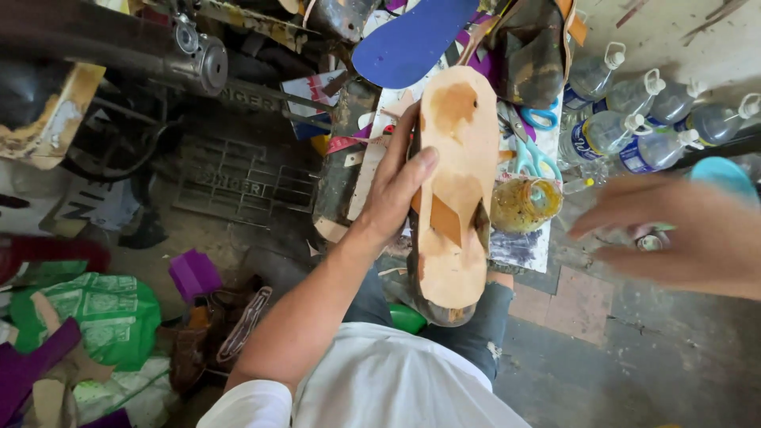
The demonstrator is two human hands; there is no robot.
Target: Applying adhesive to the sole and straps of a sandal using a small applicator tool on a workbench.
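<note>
Since the tan leather sandal sole (453, 190) rests on the knee over the worktop (523, 246) edge, left hand (396, 186) clamps its side, thumb on top. Looks light, flexy, prob tacky w/ glue; best gripped mid-edge. Right hand (682, 234) blurred, open, empty, near glue jar (523, 204).

A worn concrete floor (618, 372) with a patch of reddish tiles (567, 305) lies in daylight. An old black sewing machine stand (238, 178) sits to the left, clear plastic bottles (634, 127) cluster at the upper right, and purple scraps (194, 273) litter the ground
</note>
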